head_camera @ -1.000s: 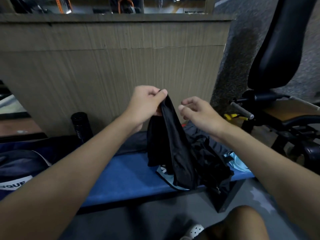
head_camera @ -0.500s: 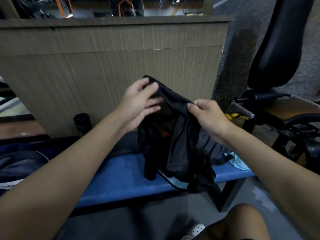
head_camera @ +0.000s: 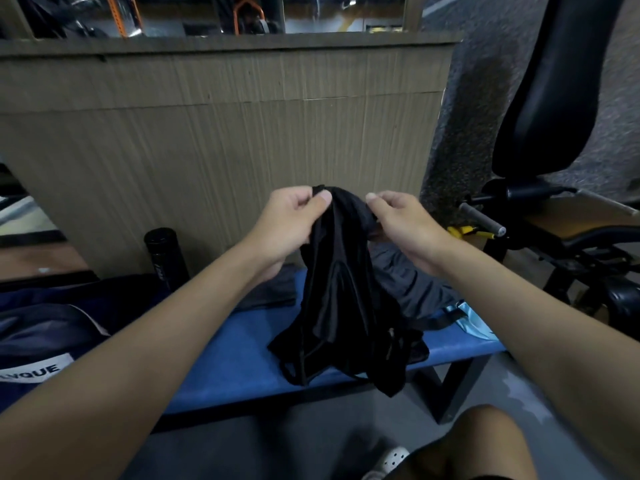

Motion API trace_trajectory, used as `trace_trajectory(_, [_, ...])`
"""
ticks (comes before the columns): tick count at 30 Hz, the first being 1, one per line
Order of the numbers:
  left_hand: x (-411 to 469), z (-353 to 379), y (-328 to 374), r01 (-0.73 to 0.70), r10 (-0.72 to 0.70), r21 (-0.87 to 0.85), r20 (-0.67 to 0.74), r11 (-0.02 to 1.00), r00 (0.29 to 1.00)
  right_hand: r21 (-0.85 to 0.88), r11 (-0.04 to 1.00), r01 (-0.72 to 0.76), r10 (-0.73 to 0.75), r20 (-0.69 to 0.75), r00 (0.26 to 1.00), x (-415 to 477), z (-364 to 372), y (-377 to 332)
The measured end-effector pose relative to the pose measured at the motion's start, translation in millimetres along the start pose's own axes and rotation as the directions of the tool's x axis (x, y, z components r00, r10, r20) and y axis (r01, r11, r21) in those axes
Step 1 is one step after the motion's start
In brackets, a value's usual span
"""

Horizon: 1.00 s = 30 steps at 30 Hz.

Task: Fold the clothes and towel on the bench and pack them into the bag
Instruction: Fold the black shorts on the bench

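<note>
A black garment [head_camera: 341, 299] hangs bunched over the blue bench [head_camera: 235, 351], held up by both hands at its top edge. My left hand [head_camera: 291, 223] pinches the top left of the cloth between thumb and fingers. My right hand [head_camera: 401, 220] grips the top right, fingers curled into the fabric. The garment's lower end drapes on the bench and over its front edge. Behind it lie a grey garment [head_camera: 405, 285] and a light blue cloth [head_camera: 471, 317]. A dark blue bag [head_camera: 45, 327] with a white label sits at the bench's left end.
A black bottle [head_camera: 164, 254] stands by the wood-panelled wall behind the bench. A gym machine with a black padded seat back [head_camera: 554, 98] and a metal handle [head_camera: 481, 220] stands at the right. My knee and a white shoe [head_camera: 391, 459] are below, on the grey floor.
Both hands have come closer together at the top of the black garment and dropped slightly. The cloth, spread open half a second ago, now hangs bunched and narrow.
</note>
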<state>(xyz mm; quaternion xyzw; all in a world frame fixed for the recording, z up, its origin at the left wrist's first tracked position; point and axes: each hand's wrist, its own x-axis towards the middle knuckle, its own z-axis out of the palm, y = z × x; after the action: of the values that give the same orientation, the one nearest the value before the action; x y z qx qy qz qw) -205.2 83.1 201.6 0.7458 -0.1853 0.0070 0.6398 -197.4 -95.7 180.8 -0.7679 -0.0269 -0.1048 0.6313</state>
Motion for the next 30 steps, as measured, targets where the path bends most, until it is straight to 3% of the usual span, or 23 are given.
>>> trace_trajectory(3, [9, -8, 7, -0.048, 0.049, 0.014, -0.071, 0.999, 0.996, -0.030, 0.997, -0.073, 0.075, 0.041, 0.996, -9, 0, 20])
trace_trajectory(7, [19, -17, 15, -0.092, 0.100, 0.066, -0.117, 0.994, 0.988, -0.272, 0.961, -0.056, 0.078, 0.071, 0.994, -16, -2, 56])
trace_trajectory(11, [26, -24, 20, -0.111, 0.128, 0.099, -0.185, 0.989, 0.974, -0.610, 0.788, -0.080, 0.217, 0.154, 0.964, -20, -11, 91])
trace_trajectory(13, [29, -28, 20, -0.096, 0.121, 0.117, -0.225, 0.988, 0.967, -0.682, 0.724, -0.100, 0.240, 0.114, 0.964, -22, -14, 98])
trace_trajectory(15, [30, -31, 18, -0.078, 0.102, 0.107, -0.247, 0.991, 0.964, -0.695, 0.713, -0.097, 0.174, 0.042, 0.984, -22, -15, 97])
trace_trajectory(19, [26, -35, 10, -0.037, 0.062, 0.096, -0.271, 0.995, 0.960, -0.532, 0.839, -0.115, 0.062, -0.116, 0.991, -8, -17, 75])
trace_trajectory(21, [23, -38, 6, 0.023, 0.020, 0.129, -0.320, 0.991, 0.947, -0.335, 0.936, -0.106, 0.039, -0.202, 0.979, -3, -19, 52])
trace_trajectory(23, [20, -43, 2, 0.027, 0.008, 0.126, -0.263, 0.992, 0.965, -0.126, 0.989, -0.074, 0.041, -0.247, 0.968, -2, -21, 26])
trace_trajectory(25, [16, -45, 1, -0.025, 0.047, 0.147, -0.146, 0.989, 0.988, -0.044, 0.998, -0.045, 0.032, -0.258, 0.966, -1, -24, 3])
trace_trajectory(28, [11, -38, 5, -0.060, 0.089, 0.265, -0.099, 0.962, 0.991, 0.020, 1.000, -0.003, 0.007, -0.201, 0.980, -2, -25, -25])
trace_trajectory(30, [8, -30, 6, -0.076, 0.092, 0.258, -0.049, 0.963, 0.995, 0.047, 0.999, 0.016, -0.009, -0.132, 0.991, -4, -20, -37])
